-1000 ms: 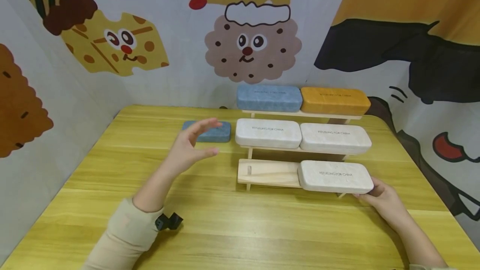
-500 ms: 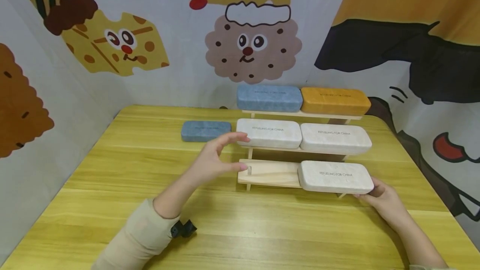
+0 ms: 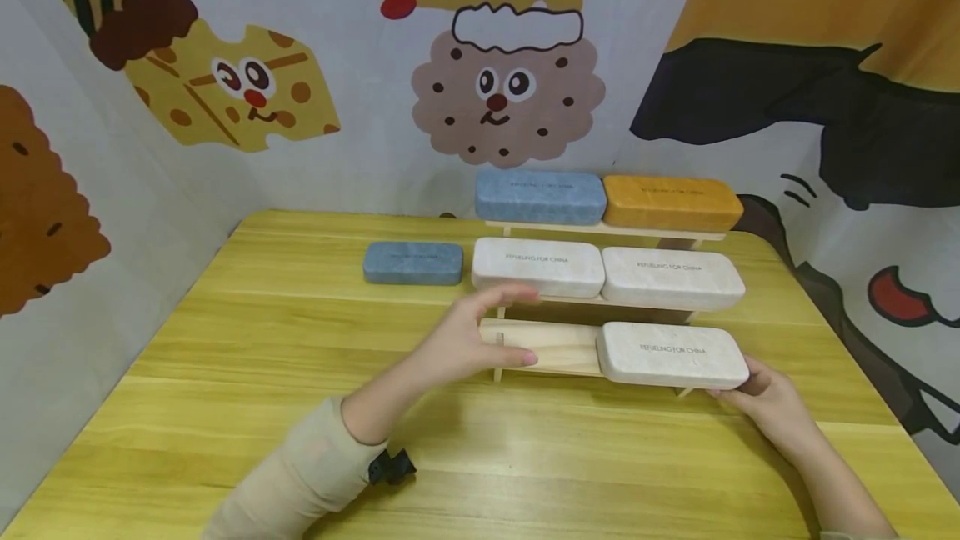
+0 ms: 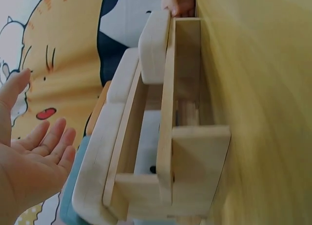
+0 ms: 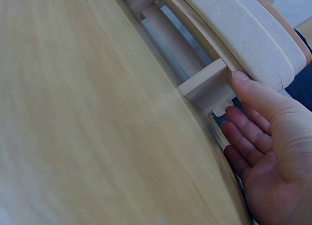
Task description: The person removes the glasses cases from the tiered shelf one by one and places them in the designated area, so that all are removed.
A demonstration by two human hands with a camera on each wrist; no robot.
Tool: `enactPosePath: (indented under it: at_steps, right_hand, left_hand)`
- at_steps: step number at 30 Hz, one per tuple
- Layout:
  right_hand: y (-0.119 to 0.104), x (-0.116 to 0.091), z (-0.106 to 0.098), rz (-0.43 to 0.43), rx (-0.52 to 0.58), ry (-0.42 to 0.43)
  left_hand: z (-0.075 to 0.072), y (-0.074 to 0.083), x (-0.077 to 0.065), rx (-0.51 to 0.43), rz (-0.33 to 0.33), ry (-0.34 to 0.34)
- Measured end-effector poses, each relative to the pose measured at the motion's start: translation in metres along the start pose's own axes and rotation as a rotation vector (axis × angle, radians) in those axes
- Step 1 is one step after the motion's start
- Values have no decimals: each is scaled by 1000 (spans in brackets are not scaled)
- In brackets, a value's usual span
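A three-tier wooden display stand (image 3: 551,344) holds rounded, printed glasses cases. My left hand (image 3: 457,338) reaches over the lowest tier's left end, thumb and fingers spread apart with nothing between them. In the left wrist view its fingers (image 4: 51,142) are loosely bent beside the stand. On that tier's right half lies a white glasses case (image 3: 673,354). My right hand (image 3: 768,402) holds the tier's right end beside this case. Its thumb (image 5: 248,86) presses the board's end corner under the case; the index finger is mostly hidden behind the thumb.
Two white cases, left (image 3: 537,265) and right (image 3: 672,275), fill the middle tier. Above them sit a light blue case (image 3: 540,197) and an orange case (image 3: 672,202). A smaller dark blue case (image 3: 413,263) lies on the table (image 3: 247,340) left of the stand. A cartoon-printed cloth (image 3: 360,65) hangs behind.
My left hand has moved right and slightly nearer, from beside the small blue case to over the lowest tier's left end. The right hand and the cases keep their places.
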State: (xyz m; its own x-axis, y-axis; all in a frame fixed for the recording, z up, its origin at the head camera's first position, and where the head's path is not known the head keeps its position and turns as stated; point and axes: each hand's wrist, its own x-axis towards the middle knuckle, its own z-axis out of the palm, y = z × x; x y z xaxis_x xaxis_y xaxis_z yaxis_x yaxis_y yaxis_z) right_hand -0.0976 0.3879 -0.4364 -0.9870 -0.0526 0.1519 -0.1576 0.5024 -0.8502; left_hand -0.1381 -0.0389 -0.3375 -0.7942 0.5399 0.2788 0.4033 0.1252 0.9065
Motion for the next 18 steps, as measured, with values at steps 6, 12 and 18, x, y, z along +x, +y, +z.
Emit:
enactPosePath:
  at_steps: [6, 12, 18]
  right_hand:
    - [1, 0, 0, 2, 9, 0]
    - [0, 0, -1, 18, 21, -7]
    - [1, 1, -1, 24, 27, -12]
  left_hand:
    - [16, -1, 4, -3, 7, -25]
    - [31, -1, 9, 12, 12, -37]
    - [46, -6, 14, 20, 56, -71]
